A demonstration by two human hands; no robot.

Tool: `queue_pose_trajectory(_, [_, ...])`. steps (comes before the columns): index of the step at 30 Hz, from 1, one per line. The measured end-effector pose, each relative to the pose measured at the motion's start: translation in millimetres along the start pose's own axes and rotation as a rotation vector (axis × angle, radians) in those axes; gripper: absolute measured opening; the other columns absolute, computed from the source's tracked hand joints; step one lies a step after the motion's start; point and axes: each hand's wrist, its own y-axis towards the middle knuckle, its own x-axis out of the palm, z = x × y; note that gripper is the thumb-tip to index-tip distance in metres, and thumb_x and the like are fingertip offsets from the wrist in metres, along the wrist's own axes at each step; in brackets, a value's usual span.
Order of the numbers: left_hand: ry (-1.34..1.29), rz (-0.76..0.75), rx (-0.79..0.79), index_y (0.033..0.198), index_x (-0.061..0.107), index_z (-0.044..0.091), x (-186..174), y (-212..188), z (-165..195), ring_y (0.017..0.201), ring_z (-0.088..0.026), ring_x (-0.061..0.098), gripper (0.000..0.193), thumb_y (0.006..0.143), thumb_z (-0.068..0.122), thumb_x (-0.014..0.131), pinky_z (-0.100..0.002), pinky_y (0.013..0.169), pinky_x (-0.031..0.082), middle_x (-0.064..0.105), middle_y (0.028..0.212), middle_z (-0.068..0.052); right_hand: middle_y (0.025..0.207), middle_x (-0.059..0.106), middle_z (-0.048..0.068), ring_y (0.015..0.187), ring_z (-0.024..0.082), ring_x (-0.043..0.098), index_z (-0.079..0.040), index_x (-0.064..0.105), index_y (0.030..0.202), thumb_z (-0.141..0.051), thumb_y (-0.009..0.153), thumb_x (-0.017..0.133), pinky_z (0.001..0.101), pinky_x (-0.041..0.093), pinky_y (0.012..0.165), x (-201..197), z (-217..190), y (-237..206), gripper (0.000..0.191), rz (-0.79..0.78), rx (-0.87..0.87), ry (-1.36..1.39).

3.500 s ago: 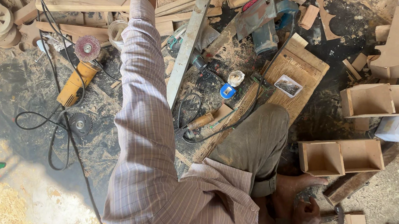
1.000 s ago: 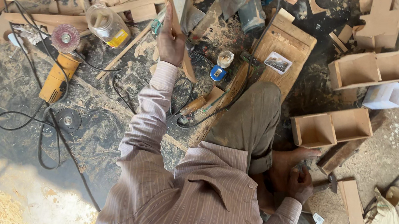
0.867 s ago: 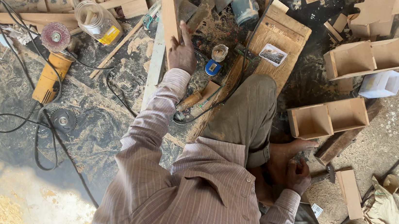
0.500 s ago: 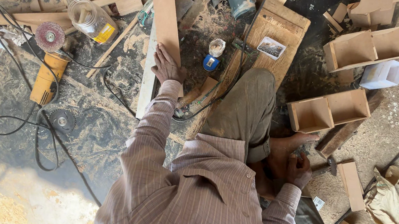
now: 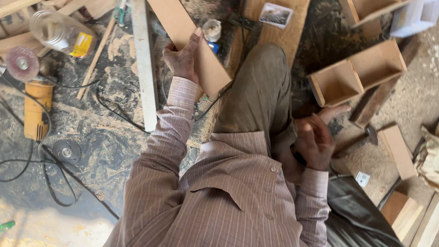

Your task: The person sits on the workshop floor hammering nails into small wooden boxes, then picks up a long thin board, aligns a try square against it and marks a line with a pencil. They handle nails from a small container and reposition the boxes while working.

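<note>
The left hand (image 5: 182,61) clamps a long wooden board (image 5: 178,25) above the sawdust floor (image 5: 94,143); the right hand (image 5: 314,140), empty, lies loosely curled. One-handed, the board's far end could dip and strike the plastic jar (image 5: 62,33).

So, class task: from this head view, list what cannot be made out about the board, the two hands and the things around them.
- Board: its far end is cut off by the top edge.
- Left hand: fingers behind the board hidden, so the full grip is unclear.
- Right hand: blurred; whether it holds anything cannot be told.
- Small tray: contents too small.
</note>
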Motion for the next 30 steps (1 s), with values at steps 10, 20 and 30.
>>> queue_pose_trajectory(10, [-0.386, -0.445, 0.286, 0.102, 0.054, -0.001, 84.2, -116.1, -35.2, 0.081, -0.018, 0.066, 0.043, 0.100, 0.033, 0.080, -0.034, 0.071, 0.060, 0.066, 0.094, -0.012, 0.137, 0.066, 0.008, 0.123, 0.017, 0.064, -0.004, 0.041, 0.156, -0.014, 0.107, 0.066, 0.0364, 0.056, 0.106, 100.4, -59.0, 48.3, 0.056, -0.120, 0.137, 0.473])
queue_pose_trajectory(20, [0.339, -0.727, -0.040, 0.103, 0.054, 0.006, 31.8, -159.9, -52.8, 0.067, -0.014, 0.061, 0.042, 0.087, 0.034, 0.081, -0.026, 0.054, 0.050, 0.064, 0.084, -0.014, 0.134, 0.069, 0.007, 0.123, 0.015, 0.067, -0.001, 0.055, 0.147, -0.012, 0.107, 0.065, 0.0350, 0.059, 0.106, 29.3, -56.1, 31.3, 0.043, 0.060, 0.118, 0.618])
queue_pose_trajectory(30, [1.236, -1.201, 1.499, 0.138, 0.062, 0.006, 76.6, -106.5, 12.7, 0.131, -0.035, 0.048, 0.114, 0.051, 0.072, 0.091, -0.057, 0.105, 0.037, 0.056, 0.139, -0.016, 0.128, 0.070, 0.006, 0.116, 0.014, 0.068, -0.001, 0.059, 0.143, -0.008, 0.105, 0.065, 0.0347, 0.059, 0.102, 4.0, -5.4, 12.3, 0.039, 0.165, 0.183, 0.668])
